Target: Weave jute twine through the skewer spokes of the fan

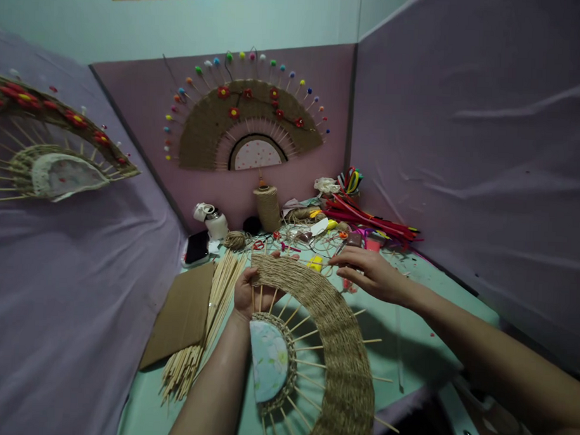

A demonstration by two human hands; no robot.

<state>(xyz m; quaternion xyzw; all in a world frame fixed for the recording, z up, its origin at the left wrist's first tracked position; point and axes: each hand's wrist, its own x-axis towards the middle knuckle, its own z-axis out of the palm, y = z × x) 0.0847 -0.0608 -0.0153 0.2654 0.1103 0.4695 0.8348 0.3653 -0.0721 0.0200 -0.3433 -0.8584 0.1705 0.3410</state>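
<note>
A half-round fan of woven twine (334,314) on thin wooden sticks is tilted up over the table. Its small inner half-disc (268,363) is covered with pale blue floral cloth. My left hand (244,293) grips the fan's upper left end, with some fingers hidden behind the weave. To the right of that end, my right hand (371,271) is pinched around a thin strand of twine (325,264) that runs toward the fan's top edge. Stick tips stick out past the outer rim on the right.
Cardboard (182,315) and a bundle of wooden sticks (215,304) lie left. Behind are a twine spool (267,207), a jar (217,224), a dark phone (196,247), tangled cord and red pipe cleaners (366,215). A decorated fan (202,132) hangs behind; another (23,164) hangs left.
</note>
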